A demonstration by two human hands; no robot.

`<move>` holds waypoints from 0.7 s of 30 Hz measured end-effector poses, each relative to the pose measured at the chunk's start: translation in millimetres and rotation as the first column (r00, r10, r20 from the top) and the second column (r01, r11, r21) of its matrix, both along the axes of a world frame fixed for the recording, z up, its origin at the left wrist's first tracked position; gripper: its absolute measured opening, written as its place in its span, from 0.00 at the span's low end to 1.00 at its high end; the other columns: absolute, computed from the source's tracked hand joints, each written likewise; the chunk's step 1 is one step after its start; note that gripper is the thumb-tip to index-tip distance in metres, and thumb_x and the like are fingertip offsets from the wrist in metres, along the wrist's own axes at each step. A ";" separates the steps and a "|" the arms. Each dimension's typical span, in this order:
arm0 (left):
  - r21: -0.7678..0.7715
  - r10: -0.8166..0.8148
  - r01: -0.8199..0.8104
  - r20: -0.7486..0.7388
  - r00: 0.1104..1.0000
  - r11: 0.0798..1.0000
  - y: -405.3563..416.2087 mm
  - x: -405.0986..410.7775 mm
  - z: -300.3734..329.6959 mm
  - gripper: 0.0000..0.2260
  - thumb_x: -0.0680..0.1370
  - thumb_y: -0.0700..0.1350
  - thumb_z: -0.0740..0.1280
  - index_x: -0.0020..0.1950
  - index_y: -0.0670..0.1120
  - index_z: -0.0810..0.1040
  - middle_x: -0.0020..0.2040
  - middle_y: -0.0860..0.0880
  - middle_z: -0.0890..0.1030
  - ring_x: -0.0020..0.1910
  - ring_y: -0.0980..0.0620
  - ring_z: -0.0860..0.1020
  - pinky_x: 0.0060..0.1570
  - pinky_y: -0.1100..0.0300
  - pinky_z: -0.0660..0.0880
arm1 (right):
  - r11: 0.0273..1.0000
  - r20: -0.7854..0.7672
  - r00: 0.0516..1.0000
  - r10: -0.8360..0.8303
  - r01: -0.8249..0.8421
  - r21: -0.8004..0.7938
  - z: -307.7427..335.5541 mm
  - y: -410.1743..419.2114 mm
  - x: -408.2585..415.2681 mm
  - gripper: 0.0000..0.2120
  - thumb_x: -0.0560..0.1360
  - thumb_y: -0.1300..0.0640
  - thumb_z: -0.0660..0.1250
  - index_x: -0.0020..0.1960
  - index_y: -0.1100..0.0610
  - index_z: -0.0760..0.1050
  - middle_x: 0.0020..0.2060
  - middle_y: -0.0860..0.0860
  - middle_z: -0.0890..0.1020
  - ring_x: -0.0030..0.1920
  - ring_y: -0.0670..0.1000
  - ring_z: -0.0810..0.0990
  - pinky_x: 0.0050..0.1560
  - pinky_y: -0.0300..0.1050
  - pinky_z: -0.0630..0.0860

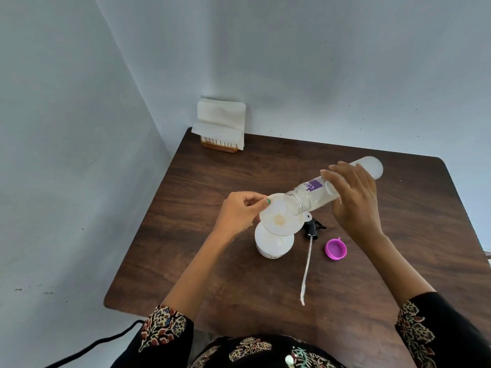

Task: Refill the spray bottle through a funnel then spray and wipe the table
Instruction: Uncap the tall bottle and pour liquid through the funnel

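A white spray bottle [273, 244] stands on the dark wooden table [186, 208] with a translucent funnel [279, 216] seated in its neck. My left hand [240, 211] pinches the funnel's rim. My right hand [353, 197] grips a clear refill bottle [308, 197] with a purple label, tilted so its open mouth rests over the funnel. The black spray head [313, 228] with its long white dip tube [305, 269] lies on the table just right of the spray bottle. A purple cap [335, 249] lies open side up beside it.
A holder of white paper napkins [220, 123] stands at the table's far left corner against the wall. Walls close in at the left and back. A black cable [93, 343] runs on the floor at lower left.
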State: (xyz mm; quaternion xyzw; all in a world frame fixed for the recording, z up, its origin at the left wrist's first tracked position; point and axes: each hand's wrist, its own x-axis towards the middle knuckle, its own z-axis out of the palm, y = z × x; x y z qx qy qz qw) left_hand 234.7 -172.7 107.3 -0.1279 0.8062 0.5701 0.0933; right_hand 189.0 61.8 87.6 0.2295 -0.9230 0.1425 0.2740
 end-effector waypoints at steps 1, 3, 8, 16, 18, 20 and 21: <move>-0.001 -0.001 0.001 0.002 1.000 1.000 0.1 0.2 0.2 0.06 0.76 0.48 0.68 0.51 0.50 0.82 0.41 0.57 0.81 0.38 0.56 0.79 0.36 0.61 0.77 | 1.000 0.014 1.000 0.004 -0.004 0.002 -0.3 -0.1 0.7 0.29 0.63 0.72 0.73 0.59 0.55 0.70 0.55 0.58 0.80 0.60 0.61 0.76 0.63 0.58 0.68; 0.000 -0.004 0.004 0.001 1.000 1.000 0.8 0.7 0.4 0.07 0.76 0.48 0.68 0.51 0.50 0.82 0.42 0.56 0.81 0.38 0.56 0.79 0.36 0.62 0.77 | 1.000 0.041 0.999 0.014 -0.014 0.004 -0.1 0.5 1.0 0.29 0.62 0.73 0.74 0.59 0.56 0.71 0.54 0.57 0.80 0.59 0.59 0.76 0.60 0.57 0.70; 0.006 0.002 -0.002 -0.006 1.000 1.000 7.1 3.4 3.6 0.07 0.76 0.48 0.68 0.51 0.49 0.82 0.42 0.55 0.82 0.36 0.57 0.79 0.32 0.65 0.75 | 0.999 0.111 0.993 0.033 -0.033 -0.002 8.2 6.5 6.7 0.28 0.62 0.66 0.77 0.59 0.57 0.74 0.53 0.55 0.82 0.54 0.58 0.80 0.54 0.53 0.72; -0.020 0.023 -0.023 -0.010 1.000 1.000 7.6 0.8 1.7 0.12 0.76 0.55 0.65 0.52 0.50 0.81 0.49 0.53 0.82 0.41 0.56 0.79 0.41 0.62 0.77 | 0.980 0.232 0.972 -0.045 0.088 -0.177 31.5 0.3 11.0 0.31 0.63 0.49 0.79 0.60 0.61 0.73 0.51 0.55 0.82 0.48 0.57 0.81 0.52 0.50 0.71; -0.061 0.062 -0.065 -0.052 0.997 0.996 7.8 -1.2 2.3 0.17 0.75 0.60 0.63 0.56 0.50 0.78 0.56 0.53 0.80 0.50 0.55 0.79 0.50 0.57 0.77 | 0.941 0.282 0.958 -0.044 0.135 -0.312 43.8 -4.3 10.5 0.30 0.63 0.46 0.78 0.58 0.61 0.73 0.49 0.54 0.82 0.46 0.54 0.80 0.49 0.48 0.74; -0.078 0.078 -0.087 -0.118 0.990 0.993 8.3 -3.6 8.7 0.21 0.75 0.61 0.62 0.63 0.51 0.74 0.61 0.54 0.77 0.54 0.57 0.76 0.52 0.61 0.73 | 0.890 0.309 0.951 -0.016 0.155 -0.428 58.1 -9.1 9.9 0.30 0.63 0.44 0.76 0.57 0.59 0.73 0.48 0.51 0.80 0.45 0.51 0.79 0.48 0.47 0.77; -0.073 0.071 -0.083 -0.151 0.986 0.994 8.9 -5.5 13.5 0.22 0.75 0.61 0.62 0.65 0.51 0.72 0.63 0.55 0.75 0.56 0.58 0.74 0.51 0.62 0.71 | 0.864 0.317 0.948 0.003 0.157 -0.478 65.4 -11.7 9.3 0.30 0.63 0.43 0.76 0.58 0.59 0.73 0.48 0.49 0.80 0.44 0.48 0.78 0.47 0.41 0.76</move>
